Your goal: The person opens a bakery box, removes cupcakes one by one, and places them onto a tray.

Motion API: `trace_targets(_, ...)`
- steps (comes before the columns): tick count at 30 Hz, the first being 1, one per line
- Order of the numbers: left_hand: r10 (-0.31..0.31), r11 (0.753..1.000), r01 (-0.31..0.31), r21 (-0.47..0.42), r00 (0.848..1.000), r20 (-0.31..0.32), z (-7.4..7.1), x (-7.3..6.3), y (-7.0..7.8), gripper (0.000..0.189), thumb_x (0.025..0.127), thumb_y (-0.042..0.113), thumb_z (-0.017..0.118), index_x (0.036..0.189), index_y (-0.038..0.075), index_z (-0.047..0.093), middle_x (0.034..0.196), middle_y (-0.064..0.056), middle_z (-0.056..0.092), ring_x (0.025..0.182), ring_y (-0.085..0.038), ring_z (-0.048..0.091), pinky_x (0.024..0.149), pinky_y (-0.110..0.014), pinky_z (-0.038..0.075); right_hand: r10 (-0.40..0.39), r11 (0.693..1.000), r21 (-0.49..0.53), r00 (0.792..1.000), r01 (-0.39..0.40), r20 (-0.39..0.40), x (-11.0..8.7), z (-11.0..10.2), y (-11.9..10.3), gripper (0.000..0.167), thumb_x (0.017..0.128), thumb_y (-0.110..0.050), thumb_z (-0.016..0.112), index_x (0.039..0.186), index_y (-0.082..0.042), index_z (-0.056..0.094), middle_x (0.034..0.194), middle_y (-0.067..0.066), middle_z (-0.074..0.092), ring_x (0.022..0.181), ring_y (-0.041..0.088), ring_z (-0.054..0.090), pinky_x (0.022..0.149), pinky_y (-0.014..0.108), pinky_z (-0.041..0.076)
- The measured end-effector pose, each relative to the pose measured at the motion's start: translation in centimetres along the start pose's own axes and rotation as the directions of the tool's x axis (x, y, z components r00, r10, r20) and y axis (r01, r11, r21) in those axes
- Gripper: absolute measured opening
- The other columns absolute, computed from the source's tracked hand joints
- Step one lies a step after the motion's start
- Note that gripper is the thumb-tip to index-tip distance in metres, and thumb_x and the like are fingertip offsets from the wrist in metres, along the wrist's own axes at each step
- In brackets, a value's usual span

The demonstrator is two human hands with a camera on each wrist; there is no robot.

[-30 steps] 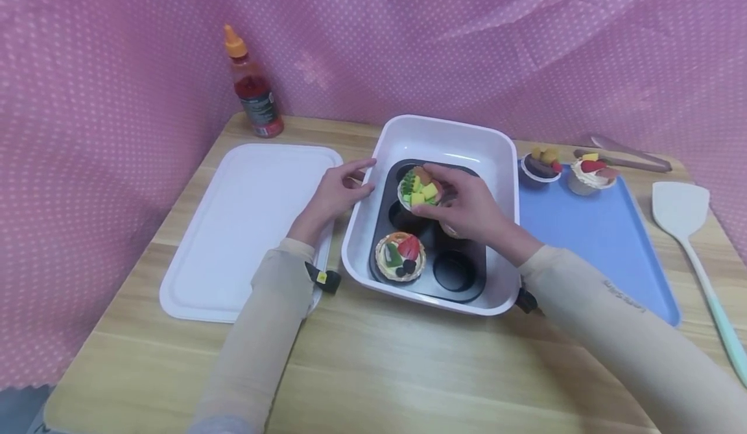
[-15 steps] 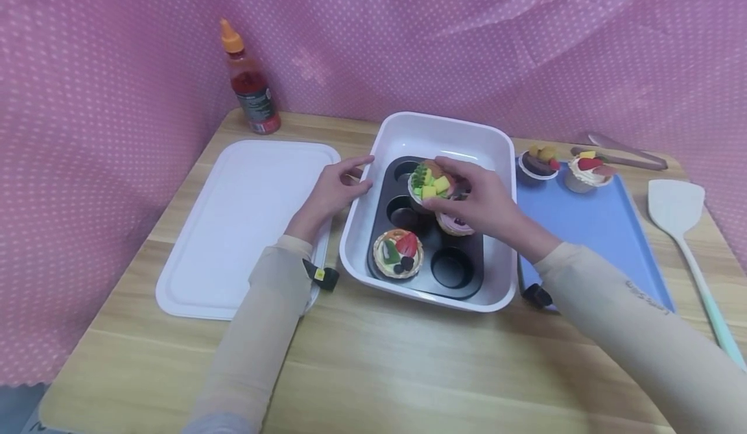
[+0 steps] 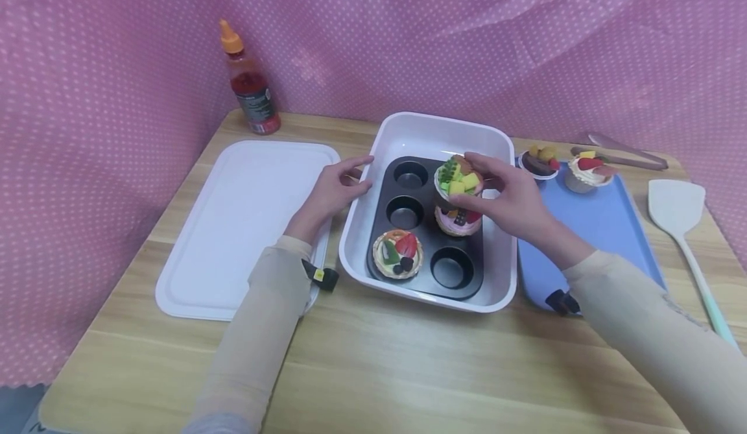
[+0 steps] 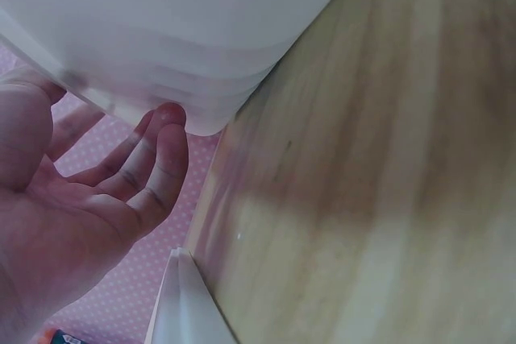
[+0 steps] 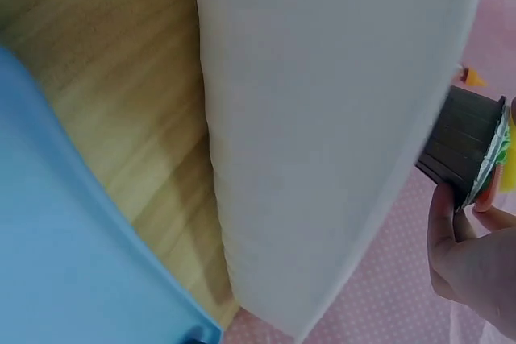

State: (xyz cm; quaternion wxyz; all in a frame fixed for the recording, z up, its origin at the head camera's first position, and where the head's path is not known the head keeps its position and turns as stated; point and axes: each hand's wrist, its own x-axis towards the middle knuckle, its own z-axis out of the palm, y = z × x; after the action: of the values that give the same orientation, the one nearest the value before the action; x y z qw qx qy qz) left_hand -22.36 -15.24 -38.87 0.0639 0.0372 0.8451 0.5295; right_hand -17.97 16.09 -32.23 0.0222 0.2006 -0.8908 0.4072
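My right hand (image 3: pixel 513 197) pinches a cupcake (image 3: pixel 458 181) topped with green and yellow pieces. Its dark ribbed cup (image 5: pixel 463 138) shows in the right wrist view, raised above the tub's rim. In the head view it overlaps a pink-topped cupcake (image 3: pixel 458 222) in the black muffin tin (image 3: pixel 425 272). A fruit tart (image 3: pixel 398 254) with strawberry, kiwi and dark berries occupies the near-left well. This tin lies inside a white tub (image 3: pixel 428 301). At the tub's left side rests my left hand (image 3: pixel 329 197), its loosely bent fingers (image 4: pixel 168 159) touching the outer wall.
A white board (image 3: pixel 251 226) lies left, with a sauce bottle (image 3: pixel 253 96) behind it. On the right, a blue tray (image 3: pixel 589 233) carries a chocolate cupcake (image 3: pixel 539 163) and a cream cupcake (image 3: pixel 586 173). Tongs (image 3: pixel 624 155) and a white spatula (image 3: pixel 677 207) lie beyond it.
My right hand has carried the green-and-yellow cupcake rightward, from over the tin's left column to its right column. Two left wells now show uncovered. The left hand has kept its place.
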Motion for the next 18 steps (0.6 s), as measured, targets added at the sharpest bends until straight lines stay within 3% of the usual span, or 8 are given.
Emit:
trace_targets(2, 0.000, 1.000, 0.000, 0.002, 1.000, -0.002, 0.0, 0.0, 0.0, 0.052, 0.095, 0.020, 0.070, 0.144, 0.029, 0.056, 0.127, -0.012, 0.065, 0.107, -0.027, 0.063, 0.095, -0.039, 0.054, -0.009, 1.000, -0.003, 1.000, 0.009, -0.015, -0.2, -0.3, 0.0, 0.073, 0.082, -0.017, 0.085, 0.147, -0.007, 0.051, 0.137, 0.017, 0.063, 0.112, 0.033, 0.066, 0.103, 0.050, 0.050)
trace_targets(4, 0.007, 1.000, -0.007, 0.000, 1.000, -0.005, 0.0, 0.0, 0.0, 0.052, 0.094, 0.020, 0.070, 0.144, 0.028, 0.056, 0.127, -0.013, 0.065, 0.107, -0.027, 0.064, 0.094, -0.039, 0.054, -0.026, 1.000, -0.004, 0.999, 0.026, -0.032, -0.3, -0.7, 0.0, 0.073, 0.081, -0.016, 0.085, 0.146, -0.007, 0.052, 0.135, 0.018, 0.064, 0.110, 0.030, 0.067, 0.102, 0.037, 0.052)
trace_targets(9, 0.018, 1.000, -0.018, -0.009, 1.000, -0.008, 0.1, 0.0, 0.0, 0.052, 0.094, 0.017, 0.070, 0.144, 0.025, 0.057, 0.124, -0.015, 0.065, 0.105, -0.028, 0.064, 0.094, -0.040, 0.055, -0.062, 0.998, 0.007, 0.996, 0.062, -0.070, -0.7, -1.8, 0.5, 0.072, 0.080, -0.011, 0.086, 0.144, -0.005, 0.054, 0.131, 0.020, 0.065, 0.099, 0.004, 0.064, 0.088, 0.005, 0.044)
trace_targets(12, 0.013, 1.000, -0.013, -0.008, 1.000, -0.006, 0.1, -0.1, 0.0, 0.052, 0.095, 0.018, 0.070, 0.144, 0.026, 0.057, 0.125, -0.014, 0.065, 0.106, -0.028, 0.064, 0.095, -0.040, 0.054, -0.028, 1.000, -0.001, 0.996, 0.028, -0.086, -0.9, -2.4, 0.8, 0.072, 0.080, -0.014, 0.086, 0.144, -0.008, 0.055, 0.132, 0.019, 0.064, 0.095, -0.008, 0.058, 0.087, 0.003, 0.043)
trace_targets(18, -0.002, 1.000, 0.002, 0.004, 1.000, -0.014, 0.2, -0.2, 0.2, 0.052, 0.095, 0.019, 0.070, 0.144, 0.029, 0.057, 0.127, -0.012, 0.065, 0.107, -0.026, 0.063, 0.096, -0.039, 0.053, 0.069, 0.997, -0.025, 0.991, -0.073, -0.117, -1.6, -3.7, 1.3, 0.071, 0.082, -0.020, 0.085, 0.146, -0.013, 0.054, 0.135, 0.014, 0.063, 0.094, -0.010, 0.056, 0.085, 0.002, 0.044)
